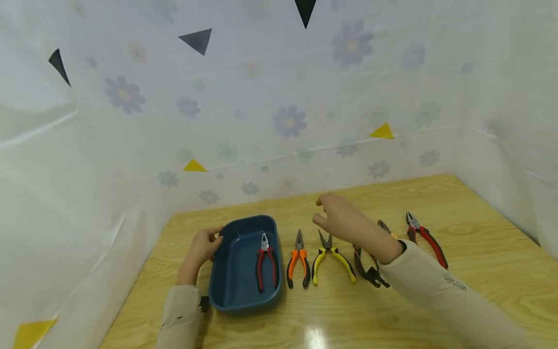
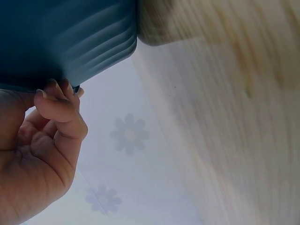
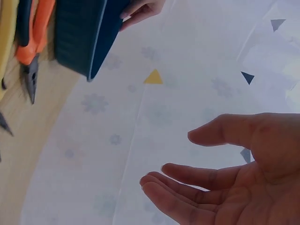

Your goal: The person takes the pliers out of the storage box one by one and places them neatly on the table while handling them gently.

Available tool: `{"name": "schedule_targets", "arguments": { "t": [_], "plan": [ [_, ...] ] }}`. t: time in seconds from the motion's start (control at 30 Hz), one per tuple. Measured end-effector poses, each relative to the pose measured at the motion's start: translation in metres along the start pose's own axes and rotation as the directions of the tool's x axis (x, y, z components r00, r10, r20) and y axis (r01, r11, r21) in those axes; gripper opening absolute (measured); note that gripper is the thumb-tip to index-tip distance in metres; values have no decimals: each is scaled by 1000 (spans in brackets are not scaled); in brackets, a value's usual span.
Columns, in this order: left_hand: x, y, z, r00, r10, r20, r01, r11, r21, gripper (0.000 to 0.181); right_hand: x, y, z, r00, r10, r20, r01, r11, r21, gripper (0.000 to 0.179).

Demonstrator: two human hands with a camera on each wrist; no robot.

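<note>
My left hand (image 1: 204, 247) pinches the left rim of a dark blue plastic tray (image 1: 237, 271), thumb and fingers bent over the edge in the left wrist view. Inside the tray, toward its right side, lies a pair of red-and-black pliers (image 1: 260, 271). My right hand (image 1: 342, 218) hovers over the table, thumb and fingers apart and holding nothing. Just below it are yellow-and-black long-nose pliers (image 1: 346, 264). Orange-and-black long-nose pliers (image 1: 293, 264) lie between these and the tray. My right forearm partly hides a dark-handled tool (image 1: 370, 275).
Another pair of red-and-black pliers (image 1: 431, 242) lies farthest right on the wooden table (image 1: 479, 271). White flowered sheeting (image 1: 270, 92) hangs behind the table and along both sides, with yellow and dark triangles on it.
</note>
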State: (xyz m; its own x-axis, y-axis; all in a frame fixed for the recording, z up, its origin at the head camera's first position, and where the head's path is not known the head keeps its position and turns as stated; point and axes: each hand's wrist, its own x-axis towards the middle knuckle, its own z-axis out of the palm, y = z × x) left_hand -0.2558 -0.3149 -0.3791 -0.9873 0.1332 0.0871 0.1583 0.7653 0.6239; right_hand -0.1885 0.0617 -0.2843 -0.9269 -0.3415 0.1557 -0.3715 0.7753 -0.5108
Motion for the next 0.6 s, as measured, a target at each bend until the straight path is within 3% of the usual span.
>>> {"name": "schedule_targets", "arguments": {
  "t": [0.43,0.6],
  "plan": [
    [3,1,1,1000,3,-9,-3,1000,-12,42,33,-51,41,1000,16,-17,-12,972,233,46],
    [5,2,1,1000,3,-18,-4,1000,-23,42,39,-64,60,1000,-14,23,7,962,273,47]
  ]
}}
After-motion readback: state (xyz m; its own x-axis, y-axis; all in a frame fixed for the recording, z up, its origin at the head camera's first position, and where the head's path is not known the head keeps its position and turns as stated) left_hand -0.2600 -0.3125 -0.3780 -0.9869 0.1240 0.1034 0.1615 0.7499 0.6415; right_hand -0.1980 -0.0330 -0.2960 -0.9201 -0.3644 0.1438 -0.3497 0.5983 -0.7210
